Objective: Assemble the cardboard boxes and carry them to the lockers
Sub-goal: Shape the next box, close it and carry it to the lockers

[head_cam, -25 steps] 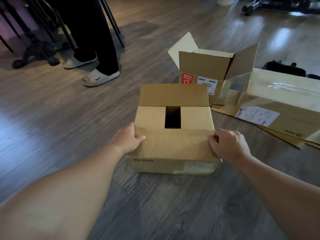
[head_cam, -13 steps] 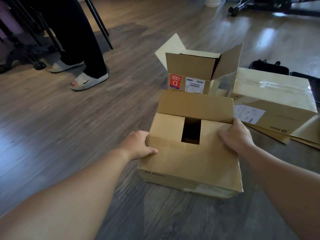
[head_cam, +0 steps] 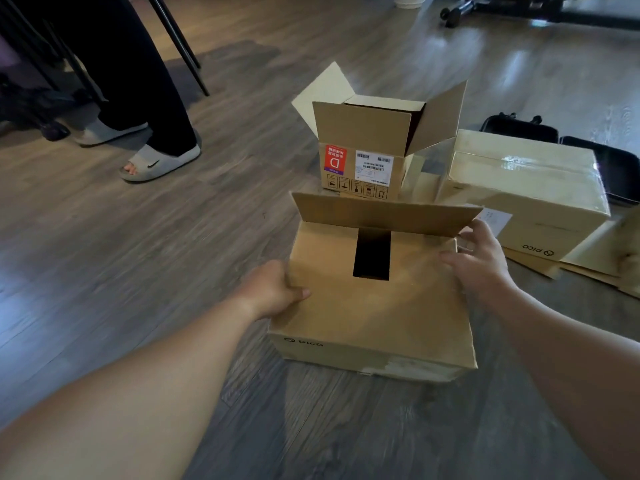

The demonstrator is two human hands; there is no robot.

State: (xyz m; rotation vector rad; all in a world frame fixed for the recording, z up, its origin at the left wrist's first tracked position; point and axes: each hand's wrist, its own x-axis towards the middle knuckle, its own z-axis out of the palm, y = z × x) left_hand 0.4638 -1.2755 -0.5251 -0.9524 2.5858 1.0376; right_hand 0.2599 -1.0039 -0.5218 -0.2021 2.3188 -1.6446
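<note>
A brown cardboard box (head_cam: 374,320) sits on the wooden floor in front of me, its near flap and side flaps folded down with a dark gap in the middle. Its far flap (head_cam: 381,214) still stands up. My left hand (head_cam: 273,289) grips the box's left top edge, thumb on the near flap. My right hand (head_cam: 481,261) is at the box's right side with fingers spread, reaching to the right end of the far flap. Behind stands a smaller box (head_cam: 367,150) with open flaps and a red label. A taped box (head_cam: 526,188) lies to the right.
Flat cardboard sheets (head_cam: 595,271) lie under the taped box at right. Black cases (head_cam: 616,168) sit behind it. A person's legs in grey slides (head_cam: 159,164) stand at the left by chair legs (head_cam: 180,46). A wheeled stand base (head_cam: 457,12) is at the top.
My right hand has left the near flap's right side and moved up to the end of the far flap, fingers now spread. My left hand keeps its hold.
</note>
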